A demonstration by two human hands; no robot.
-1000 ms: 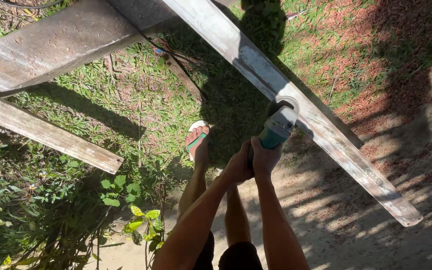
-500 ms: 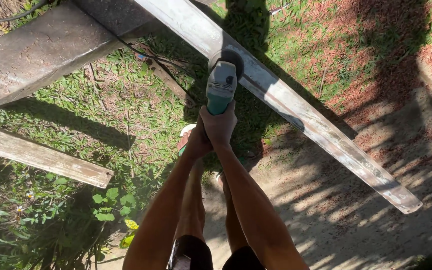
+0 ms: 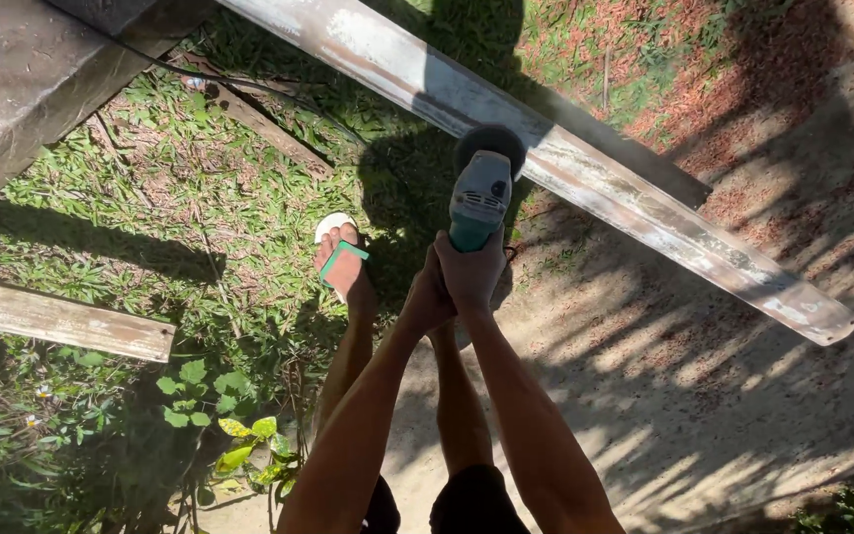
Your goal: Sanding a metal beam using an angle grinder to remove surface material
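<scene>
Both hands on the angle grinder (image 3: 481,198), held out in front at arm's length over the ground. Right hand (image 3: 473,277) wraps the teal rear handle, fingers closed round it. Left hand (image 3: 425,300) sits just left of it, pressed against the right hand and clasped on the same handle end; exact finger placement hidden. Grinder body is grey, pointing away, its dark round disc (image 3: 489,143) at the far end touching the near edge of the long metal beam (image 3: 585,173). Beam runs diagonally from far left to near right, pale and scuffed, rust-brown patches, its right end hanging free over the dirt path (image 3: 704,396). Left foot in a white and green sandal (image 3: 340,259) stands on the grass (image 3: 200,218), just left of the hands. Weathered wooden plank (image 3: 61,321) lies at left, well apart from the grinder. Wider grey slab (image 3: 22,79) at far left corner. Leafy weeds (image 3: 210,396) near left, in shade
</scene>
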